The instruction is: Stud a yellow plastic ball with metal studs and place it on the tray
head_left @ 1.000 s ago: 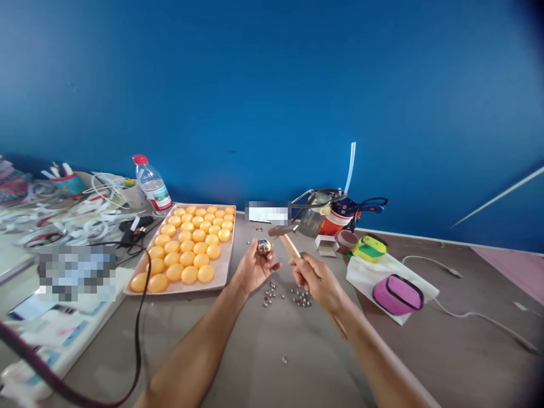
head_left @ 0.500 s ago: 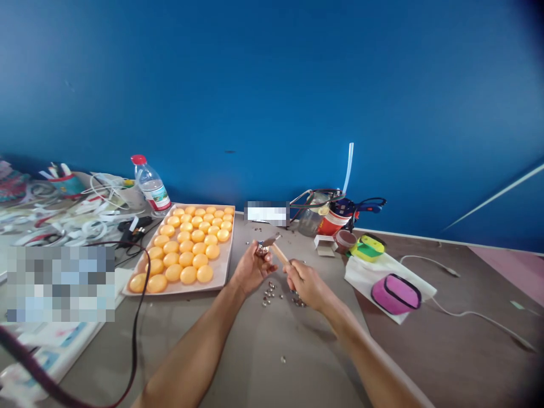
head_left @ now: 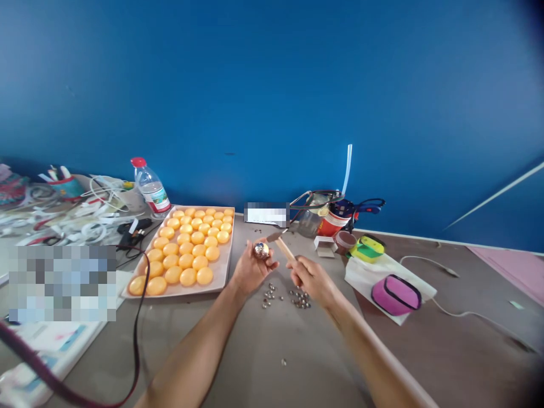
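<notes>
My left hand (head_left: 250, 270) is cupped palm up around a shiny, silvery round object (head_left: 260, 250) with a yellowish spot on its right side. The fingers curl about its edges. My right hand (head_left: 309, 275) grips the wooden handle of a small hammer (head_left: 285, 249). Its dark metal head points up and left, just above and to the right of the round object, apart from it. Small shiny metal pieces (head_left: 300, 299) lie in a cluster below my right hand. Another scatter of them (head_left: 269, 294) lies between the hands.
A pale tray (head_left: 221, 269) of orange balls (head_left: 186, 260) stands left, with a dark cable (head_left: 136, 334) crossing its corner. Behind it is a water bottle (head_left: 151, 190). To the right are a small white box (head_left: 325, 246), a yellow-green item (head_left: 368, 249) and a purple pouch (head_left: 396, 294).
The hammer head has lifted off the round object and moved slightly up and right with my right hand. More of the round object now shows in my left hand.
</notes>
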Available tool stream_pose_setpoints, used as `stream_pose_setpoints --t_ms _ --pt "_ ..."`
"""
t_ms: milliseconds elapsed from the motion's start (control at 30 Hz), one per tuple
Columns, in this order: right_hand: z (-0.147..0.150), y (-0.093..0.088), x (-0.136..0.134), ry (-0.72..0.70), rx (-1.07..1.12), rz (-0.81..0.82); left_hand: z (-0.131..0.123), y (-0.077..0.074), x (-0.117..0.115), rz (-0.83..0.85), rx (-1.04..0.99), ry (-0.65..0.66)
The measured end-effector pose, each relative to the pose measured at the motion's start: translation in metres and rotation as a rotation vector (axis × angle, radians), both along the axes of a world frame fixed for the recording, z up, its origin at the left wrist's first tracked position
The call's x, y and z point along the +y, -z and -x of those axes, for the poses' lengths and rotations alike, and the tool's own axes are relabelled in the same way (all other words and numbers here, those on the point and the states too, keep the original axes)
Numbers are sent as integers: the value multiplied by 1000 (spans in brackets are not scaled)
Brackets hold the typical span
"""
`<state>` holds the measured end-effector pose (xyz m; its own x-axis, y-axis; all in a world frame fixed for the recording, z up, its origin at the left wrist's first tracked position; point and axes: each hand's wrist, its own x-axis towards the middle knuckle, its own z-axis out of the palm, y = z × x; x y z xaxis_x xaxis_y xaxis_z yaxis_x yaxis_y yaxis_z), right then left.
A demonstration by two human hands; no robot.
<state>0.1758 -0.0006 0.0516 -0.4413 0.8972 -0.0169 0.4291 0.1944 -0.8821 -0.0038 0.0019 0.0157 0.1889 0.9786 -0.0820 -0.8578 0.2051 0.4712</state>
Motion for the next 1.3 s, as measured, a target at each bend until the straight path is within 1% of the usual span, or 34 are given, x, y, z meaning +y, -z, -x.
stream_pose_setpoints --t_ms 100,267,433,467,567,600,767,833,933,1000,1067,1133,1233,1300 --pt "-1 -3 -3 -24 76 27 -2 0 2 29 -8 -18" --pt "3 0 -5 -28 -22 -4 -3 -2 2 57 -17 -46" --pt "0 -12 -9 -51 135 73 -3 -2 3 35 -30 -73" --pt "0 -12 -9 -54 120 60 -3 -1 3 45 -24 -85" --pt "1 -6 -6 -66 -41 34 -2 1 5 92 15 -112" --pt "2 -4 -6 -61 -63 25 -2 1 5 100 26 -115" --pt "2 -5 -6 -105 84 67 -3 1 6 59 39 -89" --pt "1 -3 -6 -87 64 39 -3 1 6 72 52 -111" --pt "2 1 -4 -62 -32 12 -3 1 6 115 64 -132" --pt "3 0 -4 -64 1 53 -3 1 6 116 56 -125" --pt "2 -4 -5 -74 90 97 -3 1 6 94 46 -128" --pt "1 -7 -6 -89 126 99 -3 1 7 87 52 -145" --pt "2 -3 -5 -68 8 22 -3 2 8 103 81 -164" --pt "3 -1 -5 -65 -43 22 -4 2 7 101 88 -161"
